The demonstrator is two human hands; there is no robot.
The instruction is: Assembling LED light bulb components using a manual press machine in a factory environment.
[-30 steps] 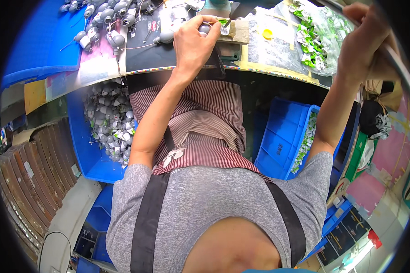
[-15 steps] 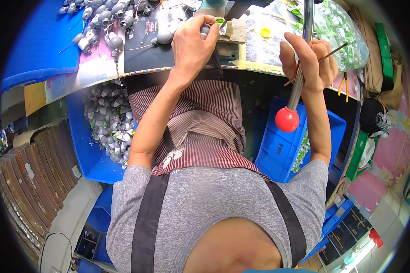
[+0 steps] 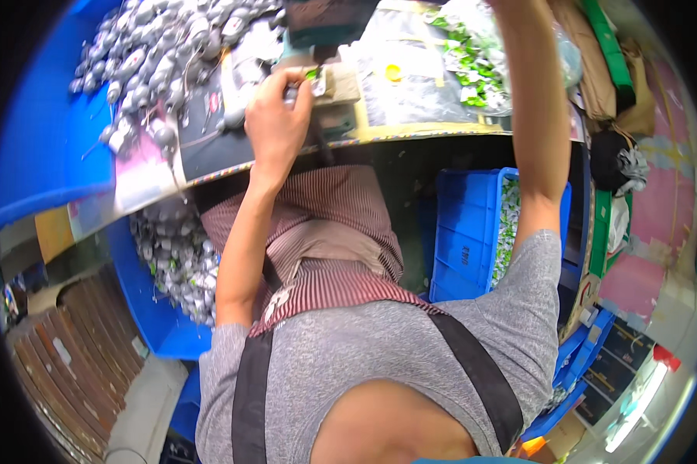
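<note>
My left hand is closed at the table's front, its thumb and fingers pinching a small grey-and-white bulb-shaped part mostly hidden by the fingers. That part sits against a tan block, where a bit of white and green shows. Just beyond stands the dark body of a bench press. My right forearm stretches up and forward past the top edge, so the right hand is out of sight. Another grey bulb-shaped part lies left of my left hand, on a dark mat.
Grey bulb-shaped parts with thin wires heap up at the far left. Green-and-white pieces lie at the right, past a round yellow piece. Below the table edge stand two blue bins, left and right.
My right hand has gone up and forward out of view, and the red-knobbed lever with it. My left hand stays at the block. The whole view has shifted, showing more of the grey heap.
</note>
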